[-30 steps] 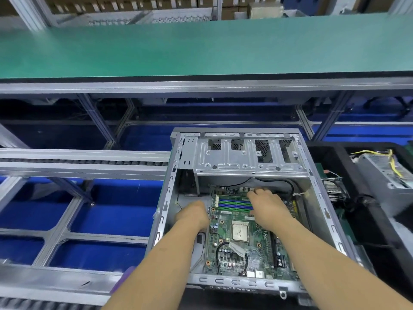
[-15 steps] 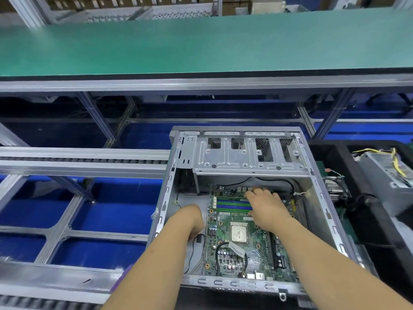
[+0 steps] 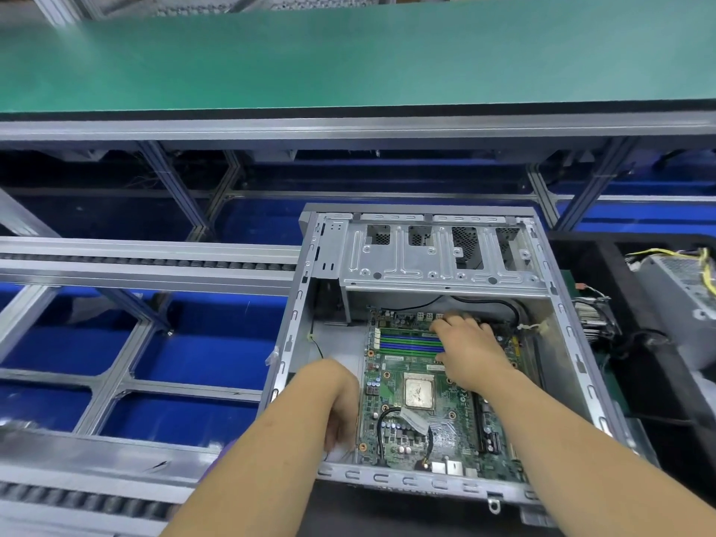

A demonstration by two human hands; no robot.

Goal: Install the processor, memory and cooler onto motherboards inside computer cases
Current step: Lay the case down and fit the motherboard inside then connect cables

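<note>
- The green motherboard (image 3: 434, 405) lies flat in the floor of the open grey computer case (image 3: 294, 331), toward its right side, with a bare grey strip of case floor to its left.
- A square silver processor (image 3: 418, 391) sits mid-board; blue and green memory slots (image 3: 407, 341) run left to right across the far end.
- The board's long axis runs from me toward the far end of the case, under the metal drive cage (image 3: 438, 261).
- My right hand (image 3: 469, 343) rests over the right end of the slots, fingers curled down; I cannot tell whether it grips anything.
- My left hand (image 3: 341, 405) hangs at the board's left edge, fingers pointing down toward me, holding nothing I can see.
- A black cable (image 3: 383, 432) loops over the near part of the board.
- To the right, a black bin (image 3: 674, 385) holds a grey power supply (image 3: 682, 288) with yellow wires.
- Beyond the case runs a green belt (image 3: 348, 56).
</note>
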